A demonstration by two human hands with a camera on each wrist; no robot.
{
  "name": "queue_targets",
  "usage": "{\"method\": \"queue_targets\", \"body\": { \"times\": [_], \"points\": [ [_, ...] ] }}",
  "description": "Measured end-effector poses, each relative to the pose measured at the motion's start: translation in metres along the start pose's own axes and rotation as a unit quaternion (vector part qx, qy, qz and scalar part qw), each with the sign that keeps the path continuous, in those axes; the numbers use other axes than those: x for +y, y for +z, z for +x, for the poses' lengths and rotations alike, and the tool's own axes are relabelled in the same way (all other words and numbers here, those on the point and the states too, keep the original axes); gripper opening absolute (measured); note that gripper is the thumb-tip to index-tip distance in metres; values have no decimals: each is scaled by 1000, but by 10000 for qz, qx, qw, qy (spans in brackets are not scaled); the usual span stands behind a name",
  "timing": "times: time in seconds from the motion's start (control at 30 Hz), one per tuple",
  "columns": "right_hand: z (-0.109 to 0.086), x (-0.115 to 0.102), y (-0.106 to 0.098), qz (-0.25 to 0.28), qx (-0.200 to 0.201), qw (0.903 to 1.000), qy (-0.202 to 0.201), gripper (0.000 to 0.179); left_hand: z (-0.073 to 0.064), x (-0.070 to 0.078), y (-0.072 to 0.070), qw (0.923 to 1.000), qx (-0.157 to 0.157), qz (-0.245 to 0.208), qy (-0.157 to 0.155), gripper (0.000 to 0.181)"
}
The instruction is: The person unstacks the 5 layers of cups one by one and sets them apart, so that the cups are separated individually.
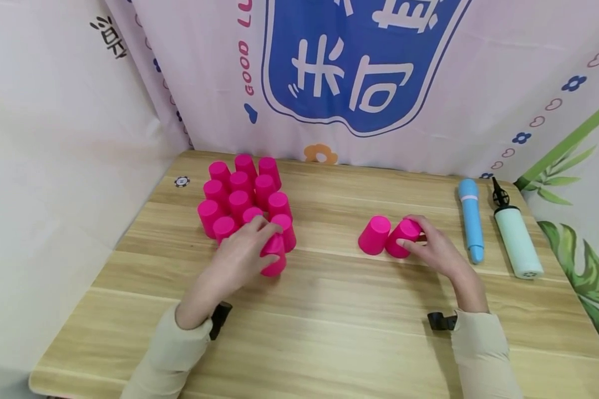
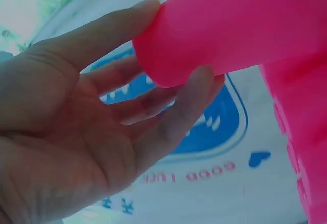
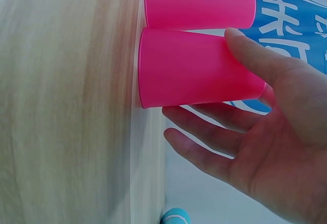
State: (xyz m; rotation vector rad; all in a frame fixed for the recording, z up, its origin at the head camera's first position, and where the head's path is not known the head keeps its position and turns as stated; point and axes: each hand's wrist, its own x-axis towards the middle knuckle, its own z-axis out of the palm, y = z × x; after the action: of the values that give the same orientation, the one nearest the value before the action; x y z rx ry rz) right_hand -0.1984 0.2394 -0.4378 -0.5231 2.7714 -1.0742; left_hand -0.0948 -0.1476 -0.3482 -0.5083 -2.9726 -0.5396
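Observation:
My left hand (image 1: 240,254) holds a pink cup (image 1: 274,265) at the near right corner of a group of upside-down pink cups. In the left wrist view, the thumb and fingers lie round the narrow base end of this cup (image 2: 225,29). To the right, my right hand (image 1: 438,250) grips another upside-down pink cup (image 1: 399,239) between thumb and fingers, with the two lower fingers held off it. A matching cup (image 1: 374,235) stands close on its left. The right wrist view has the gripped cup (image 3: 189,70) with its rim right at the tabletop.
The rest of the pink cups (image 1: 238,204) stand in close rows at the left back of the wooden table (image 1: 329,332). On the right lie a blue tube-shaped object (image 1: 471,219) and a pale green hand pump (image 1: 518,241). A printed curtain (image 1: 219,83) hangs behind the table.

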Motion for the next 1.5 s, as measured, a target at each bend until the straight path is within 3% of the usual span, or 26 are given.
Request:
{"method": "queue_targets", "body": {
  "times": [0.17,0.37,0.87,1.5],
  "points": [
    [0,1,1,16,-32,10000,55,59,-1,-13,-6,9981,-315,268,-457,51],
    [-1,1,2,45,-59,9999,136,60,0,-22,-3,9925,-656,638,-816,48],
    [0,-1,0,26,-36,9999,99,60,10,-33,6,9862,-758,1050,-1034,54],
    [0,-2,0,1,10,10000,44,59,14,-36,12,9848,-875,1011,-1110,56]
  ]
}}
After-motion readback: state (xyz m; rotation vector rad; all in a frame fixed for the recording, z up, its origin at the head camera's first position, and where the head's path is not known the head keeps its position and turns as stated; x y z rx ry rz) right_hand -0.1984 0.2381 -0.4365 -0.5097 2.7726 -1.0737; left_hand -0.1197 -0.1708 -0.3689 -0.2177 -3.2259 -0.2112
